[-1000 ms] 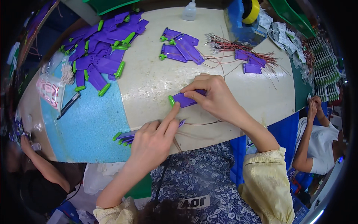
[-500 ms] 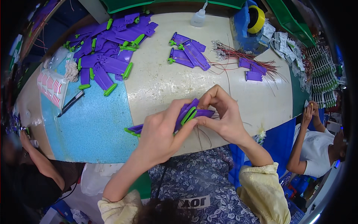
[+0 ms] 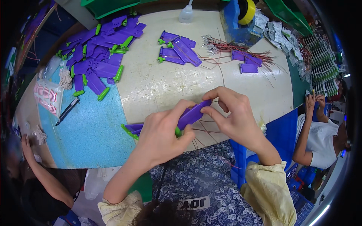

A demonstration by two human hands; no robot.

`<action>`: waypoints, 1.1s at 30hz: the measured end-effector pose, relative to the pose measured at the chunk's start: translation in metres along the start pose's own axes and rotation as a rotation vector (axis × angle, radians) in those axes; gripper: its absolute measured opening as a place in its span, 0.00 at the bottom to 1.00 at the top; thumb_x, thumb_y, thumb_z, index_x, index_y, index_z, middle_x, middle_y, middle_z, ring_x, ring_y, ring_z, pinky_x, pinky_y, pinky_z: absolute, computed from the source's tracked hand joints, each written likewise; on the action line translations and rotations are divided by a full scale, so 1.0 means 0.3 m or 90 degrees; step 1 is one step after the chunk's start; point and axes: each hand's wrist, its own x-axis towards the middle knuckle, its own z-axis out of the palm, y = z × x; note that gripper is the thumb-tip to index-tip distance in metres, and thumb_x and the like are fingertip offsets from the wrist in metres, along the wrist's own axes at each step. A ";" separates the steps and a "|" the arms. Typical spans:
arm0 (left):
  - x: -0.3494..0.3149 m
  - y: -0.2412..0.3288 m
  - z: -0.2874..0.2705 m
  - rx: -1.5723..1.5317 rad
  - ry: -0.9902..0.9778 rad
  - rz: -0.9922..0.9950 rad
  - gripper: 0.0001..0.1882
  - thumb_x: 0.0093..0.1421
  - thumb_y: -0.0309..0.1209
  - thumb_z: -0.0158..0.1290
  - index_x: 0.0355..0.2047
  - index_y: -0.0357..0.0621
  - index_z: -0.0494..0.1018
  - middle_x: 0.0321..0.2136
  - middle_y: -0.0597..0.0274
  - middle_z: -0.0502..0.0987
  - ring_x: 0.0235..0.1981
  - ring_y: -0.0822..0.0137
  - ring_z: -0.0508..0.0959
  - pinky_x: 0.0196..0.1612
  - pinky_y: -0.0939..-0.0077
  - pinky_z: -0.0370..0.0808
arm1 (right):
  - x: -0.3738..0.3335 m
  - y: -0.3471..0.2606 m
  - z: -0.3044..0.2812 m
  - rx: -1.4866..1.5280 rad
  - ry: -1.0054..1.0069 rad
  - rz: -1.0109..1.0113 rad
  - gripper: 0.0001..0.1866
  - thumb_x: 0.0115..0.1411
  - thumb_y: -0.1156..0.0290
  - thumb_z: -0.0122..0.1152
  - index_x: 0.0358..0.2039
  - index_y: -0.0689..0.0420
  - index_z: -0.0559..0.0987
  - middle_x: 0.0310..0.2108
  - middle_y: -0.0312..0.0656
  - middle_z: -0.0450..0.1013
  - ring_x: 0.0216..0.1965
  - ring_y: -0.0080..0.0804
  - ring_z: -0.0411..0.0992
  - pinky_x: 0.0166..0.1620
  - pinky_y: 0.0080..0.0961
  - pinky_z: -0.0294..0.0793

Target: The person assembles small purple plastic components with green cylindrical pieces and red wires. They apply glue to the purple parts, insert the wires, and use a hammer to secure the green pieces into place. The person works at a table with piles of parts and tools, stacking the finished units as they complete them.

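Note:
My left hand [image 3: 160,130] is closed around a flat purple plastic piece [image 3: 191,114] with a bit of green at its lower edge. At this piece's right end, my right hand [image 3: 234,115] pinches with thumb and forefinger. Thin dark and red wires [image 3: 203,132] trail below and between the hands. More purple plastic with green tips [image 3: 131,130] sticks out to the left from under my left hand; my palm hides how much of it I hold. Beyond the hands lie several purple pieces with green ends [image 3: 179,49].
A large heap of purple-and-green pieces [image 3: 100,56] covers the far left. Red wires [image 3: 233,48] lie by small purple plates [image 3: 249,67]. At the back stand a white squeeze bottle [image 3: 186,14] and a blue bin [image 3: 233,26] with yellow tape. A black pen [image 3: 68,110] rests left. Co-workers sit at both sides.
The purple piece in my hands has turned, so its broad flat face shows and its green end is mostly hidden. My right hand has shifted slightly right, to the piece's end.

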 end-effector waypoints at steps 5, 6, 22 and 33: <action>0.035 0.014 -0.039 -0.204 -0.085 -0.120 0.11 0.65 0.30 0.56 0.44 0.38 0.75 0.27 0.54 0.82 0.23 0.75 0.79 0.25 0.79 0.72 | -0.006 0.009 -0.045 -0.051 0.126 -0.044 0.07 0.51 0.81 0.69 0.31 0.62 0.80 0.26 0.42 0.71 0.23 0.34 0.69 0.26 0.29 0.67; 0.030 0.006 -0.047 -0.299 -0.086 -0.174 0.10 0.66 0.31 0.56 0.44 0.37 0.75 0.26 0.54 0.82 0.22 0.75 0.79 0.24 0.81 0.71 | -0.008 0.024 -0.068 -0.073 0.155 -0.024 0.07 0.51 0.81 0.70 0.30 0.62 0.81 0.25 0.41 0.71 0.21 0.30 0.67 0.25 0.27 0.64; 0.013 -0.024 -0.048 -0.216 -0.036 -0.244 0.10 0.64 0.33 0.58 0.38 0.38 0.77 0.20 0.56 0.80 0.17 0.67 0.77 0.20 0.75 0.70 | 0.205 0.200 0.076 -0.080 0.188 -0.119 0.16 0.51 0.70 0.73 0.37 0.64 0.80 0.31 0.47 0.74 0.35 0.46 0.73 0.42 0.38 0.73; -0.061 -0.031 0.026 0.247 0.042 0.119 0.13 0.58 0.29 0.61 0.43 0.40 0.75 0.38 0.54 0.81 0.28 0.52 0.81 0.30 0.61 0.75 | 0.003 0.388 -0.107 -0.330 0.328 0.003 0.19 0.52 0.81 0.63 0.46 0.63 0.77 0.42 0.49 0.71 0.46 0.50 0.68 0.51 0.42 0.70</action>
